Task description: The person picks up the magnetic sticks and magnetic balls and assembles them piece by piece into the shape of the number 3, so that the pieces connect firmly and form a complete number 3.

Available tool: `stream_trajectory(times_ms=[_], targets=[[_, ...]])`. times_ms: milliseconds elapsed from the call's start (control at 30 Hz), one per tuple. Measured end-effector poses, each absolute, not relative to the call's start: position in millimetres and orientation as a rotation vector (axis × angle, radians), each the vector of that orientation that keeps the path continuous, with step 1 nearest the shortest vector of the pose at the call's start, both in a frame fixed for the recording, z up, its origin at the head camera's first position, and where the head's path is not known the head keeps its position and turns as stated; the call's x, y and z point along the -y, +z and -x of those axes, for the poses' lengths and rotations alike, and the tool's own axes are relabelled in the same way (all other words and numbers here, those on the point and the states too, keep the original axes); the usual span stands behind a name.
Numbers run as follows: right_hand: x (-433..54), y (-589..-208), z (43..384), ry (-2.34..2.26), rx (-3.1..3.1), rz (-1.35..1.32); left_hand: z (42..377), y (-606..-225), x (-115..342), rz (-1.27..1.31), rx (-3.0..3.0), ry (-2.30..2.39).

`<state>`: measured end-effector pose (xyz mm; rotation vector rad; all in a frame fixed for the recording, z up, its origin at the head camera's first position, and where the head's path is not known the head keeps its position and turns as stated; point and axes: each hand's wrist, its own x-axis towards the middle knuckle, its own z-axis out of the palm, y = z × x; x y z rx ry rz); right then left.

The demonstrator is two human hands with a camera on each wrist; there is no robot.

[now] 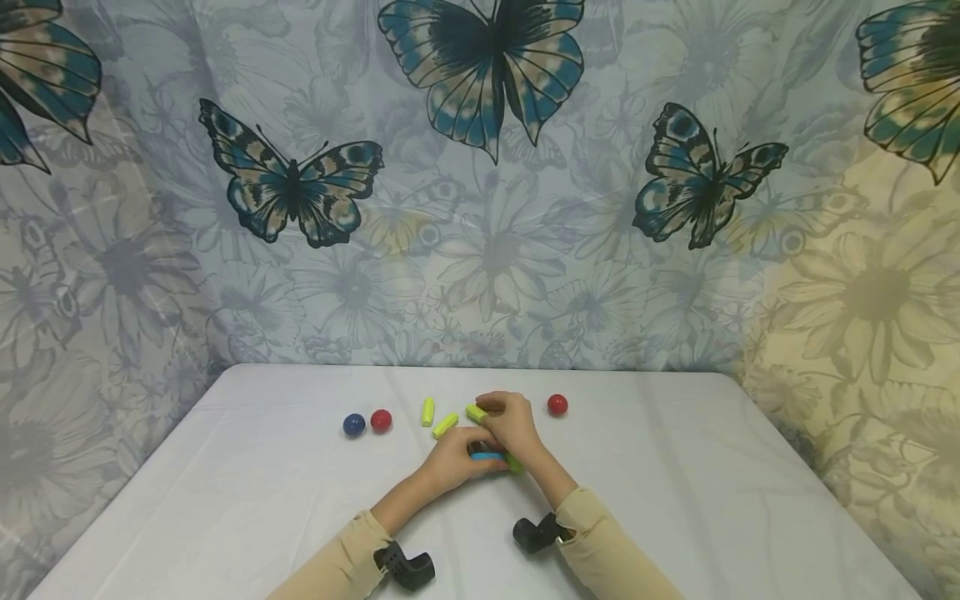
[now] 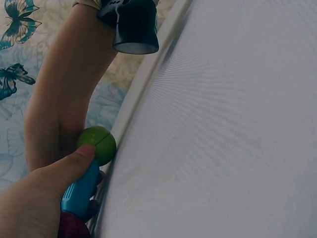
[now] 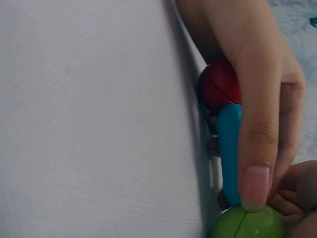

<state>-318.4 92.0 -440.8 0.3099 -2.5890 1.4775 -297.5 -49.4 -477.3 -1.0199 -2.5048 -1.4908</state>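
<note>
My left hand (image 1: 453,461) grips a blue toy rod (image 3: 230,153) with curled fingers, its thumb lying along it. A green ball (image 2: 101,144) touches one end of the rod and a dark red ball (image 3: 218,87) the other. In the head view, my right hand (image 1: 512,423) reaches over the left one, and its fingers pinch a yellow-green rod (image 1: 474,412). Curled fingers of that hand show beside the green ball in the right wrist view. Two more yellow-green rods, one upright in view (image 1: 428,412) and one slanted (image 1: 446,426), lie left of the hands.
On the white table (image 1: 675,492), a blue ball (image 1: 354,425) and a red ball (image 1: 381,421) lie side by side at left. Another red ball (image 1: 557,405) lies right of the hands. A butterfly-print cloth (image 1: 495,275) hangs behind the table.
</note>
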Motion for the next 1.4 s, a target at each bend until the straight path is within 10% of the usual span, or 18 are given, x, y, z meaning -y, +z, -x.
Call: stream_trajectory(times_ms=[1400], targets=[[-124, -447, 350, 2.092, 2.057, 0.326, 298, -478, 50, 0.981, 2.537, -1.436]])
